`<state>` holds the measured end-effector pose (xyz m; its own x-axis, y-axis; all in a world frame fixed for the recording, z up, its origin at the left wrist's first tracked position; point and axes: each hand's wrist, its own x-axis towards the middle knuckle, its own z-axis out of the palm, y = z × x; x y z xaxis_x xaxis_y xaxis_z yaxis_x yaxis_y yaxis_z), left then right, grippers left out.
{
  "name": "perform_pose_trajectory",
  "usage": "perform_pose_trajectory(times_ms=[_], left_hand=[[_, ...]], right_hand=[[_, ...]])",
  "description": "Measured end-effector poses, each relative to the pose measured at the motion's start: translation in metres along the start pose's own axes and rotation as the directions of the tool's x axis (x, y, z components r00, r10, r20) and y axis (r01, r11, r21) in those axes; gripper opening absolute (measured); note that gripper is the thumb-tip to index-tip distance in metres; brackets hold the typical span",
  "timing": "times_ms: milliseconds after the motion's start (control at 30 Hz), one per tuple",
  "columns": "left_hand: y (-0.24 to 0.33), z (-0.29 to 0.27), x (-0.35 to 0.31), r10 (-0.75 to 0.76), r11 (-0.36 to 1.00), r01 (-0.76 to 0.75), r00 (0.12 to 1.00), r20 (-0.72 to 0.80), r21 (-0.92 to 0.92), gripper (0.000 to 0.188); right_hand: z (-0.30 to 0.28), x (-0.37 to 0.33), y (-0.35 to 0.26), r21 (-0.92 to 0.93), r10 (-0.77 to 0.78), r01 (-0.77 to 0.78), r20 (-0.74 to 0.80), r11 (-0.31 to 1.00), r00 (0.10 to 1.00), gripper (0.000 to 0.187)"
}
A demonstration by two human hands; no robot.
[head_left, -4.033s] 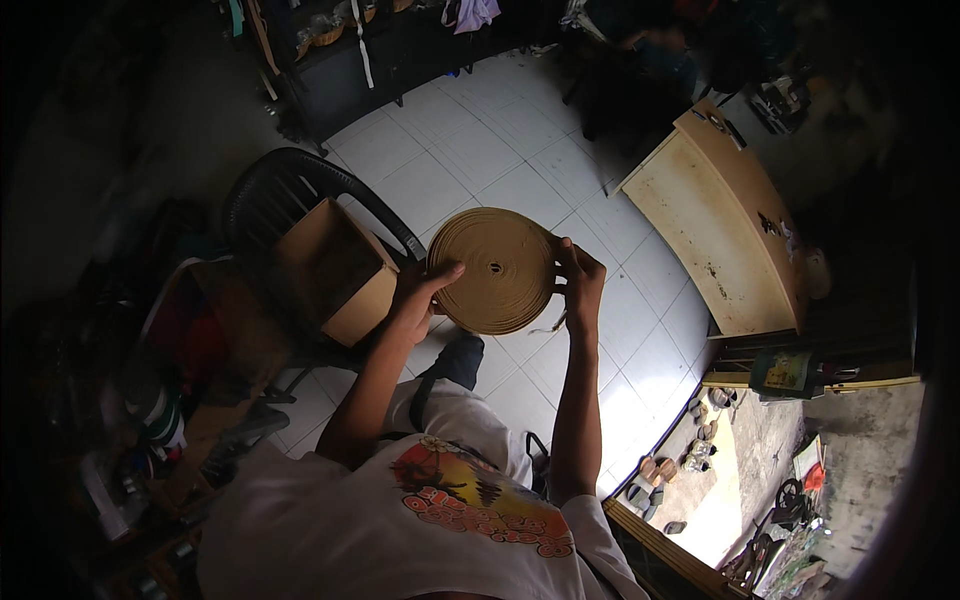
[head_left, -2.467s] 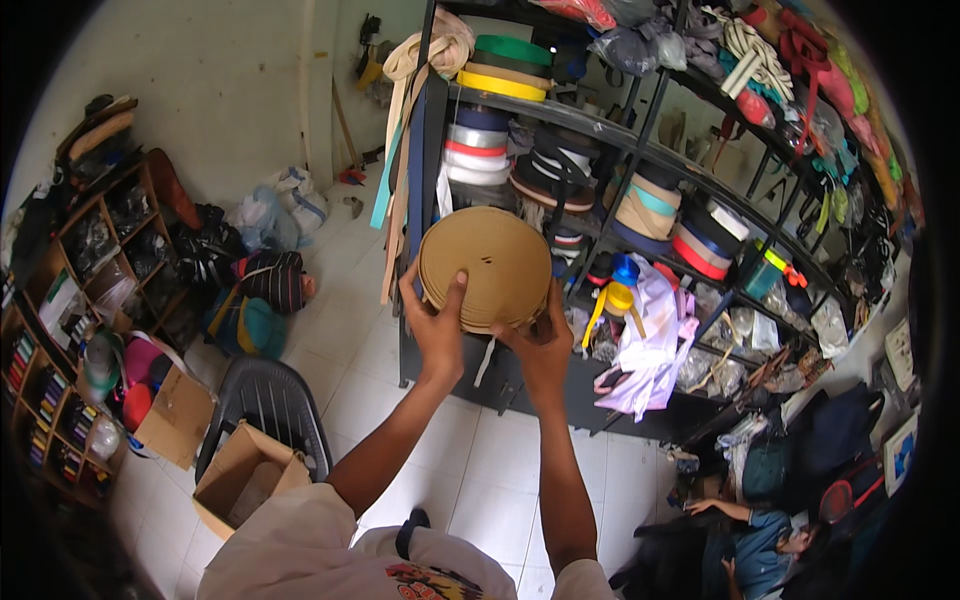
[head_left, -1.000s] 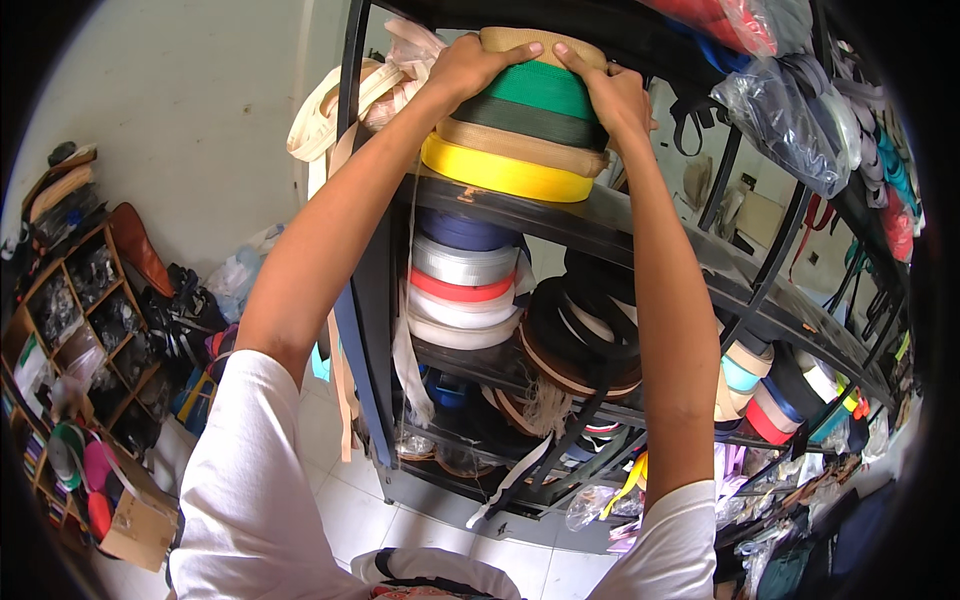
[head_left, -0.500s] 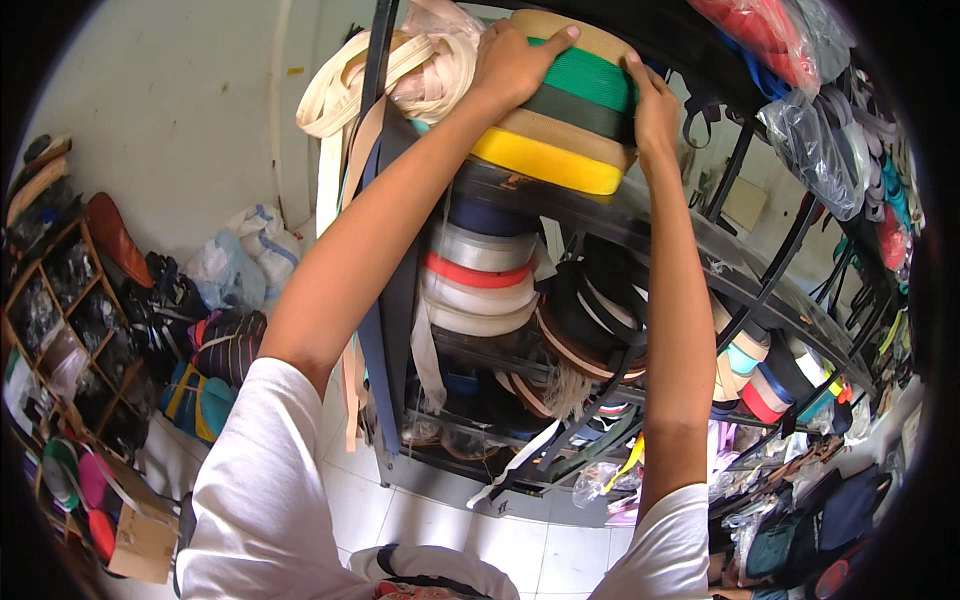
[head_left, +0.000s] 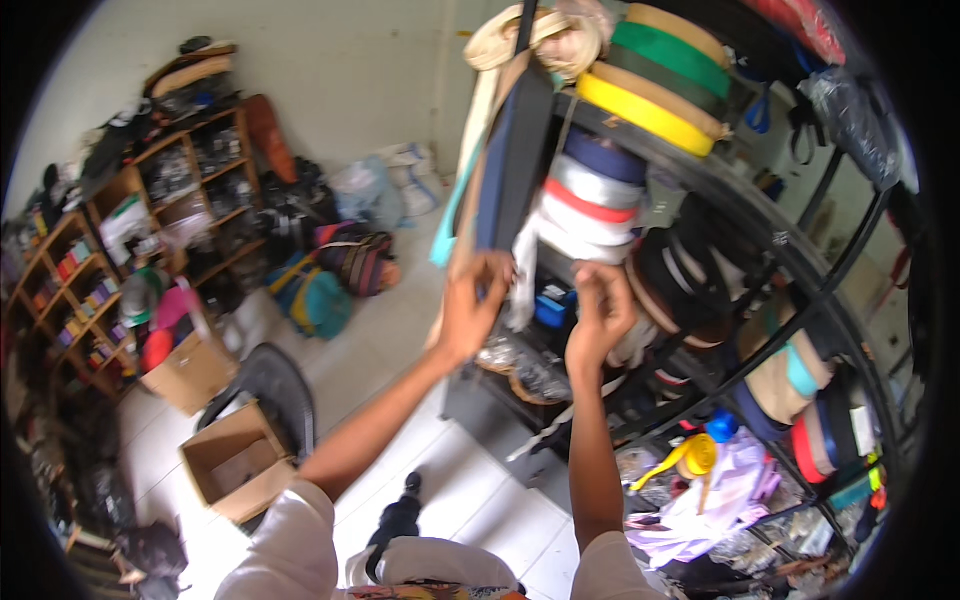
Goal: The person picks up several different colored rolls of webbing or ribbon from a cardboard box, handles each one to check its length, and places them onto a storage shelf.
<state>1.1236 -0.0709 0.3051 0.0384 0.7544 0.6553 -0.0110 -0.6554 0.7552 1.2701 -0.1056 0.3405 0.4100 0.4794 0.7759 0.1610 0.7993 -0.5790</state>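
Note:
My left hand (head_left: 476,308) is raised in front of the shelf rack, beside the hanging dark navy strap (head_left: 515,165). Its fingers are curled in, and whatever they may hold cannot be made out. Level with it, a short gap to the right, my right hand (head_left: 600,318) has its fingers bent together below the white webbing rolls (head_left: 585,235); anything in them is too small or blurred to see. Above both hands, the stacked green webbing roll (head_left: 670,58) and yellow webbing roll (head_left: 643,115) rest on the upper shelf, touched by neither hand.
The black metal rack (head_left: 690,175) curves off to the right with more rolls and a yellow tape roll (head_left: 697,456). A cardboard box (head_left: 237,462) sits open by a black chair (head_left: 280,385). Wooden cubbyholes (head_left: 165,190) line the left wall, with bags (head_left: 315,295) on the floor.
Both hands have left the stacked rolls on the upper shelf and come down in front of the lower shelves. The view has swung left, bringing in more of the floor, chair and boxes.

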Motion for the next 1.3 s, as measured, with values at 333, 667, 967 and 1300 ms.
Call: perform_pose_trajectory(times_ms=[333, 667, 967, 1300], left_hand=[[0.007, -0.232, -0.374, -0.681, 0.670, 0.726, 0.684, -0.263, 0.152, 0.024], [0.169, -0.414, -0.721, -0.719, 0.499, 0.840, 0.263, -0.643, -0.214, 0.022], [0.217, -0.542, -0.809, -0.800, 0.405, 0.848, 0.147, -0.582, -0.343, 0.028], [0.202, -0.775, -0.801, -0.857, 0.345, 0.884, 0.161, -0.490, -0.314, 0.028]], right_hand=[[0.087, -0.374, -0.030, -0.438, 0.529, -0.417, 0.839, 0.797, 0.130, 0.020], [0.198, -0.695, -0.202, -0.486, 0.220, -0.407, 0.809, 0.773, -0.546, 0.025], [0.255, -0.786, -0.241, -0.630, 0.339, -0.205, 0.631, 0.749, -0.698, 0.028], [0.452, -0.860, -0.222, -0.722, 0.497, -0.107, 0.568, 0.683, -0.656, 0.035]])
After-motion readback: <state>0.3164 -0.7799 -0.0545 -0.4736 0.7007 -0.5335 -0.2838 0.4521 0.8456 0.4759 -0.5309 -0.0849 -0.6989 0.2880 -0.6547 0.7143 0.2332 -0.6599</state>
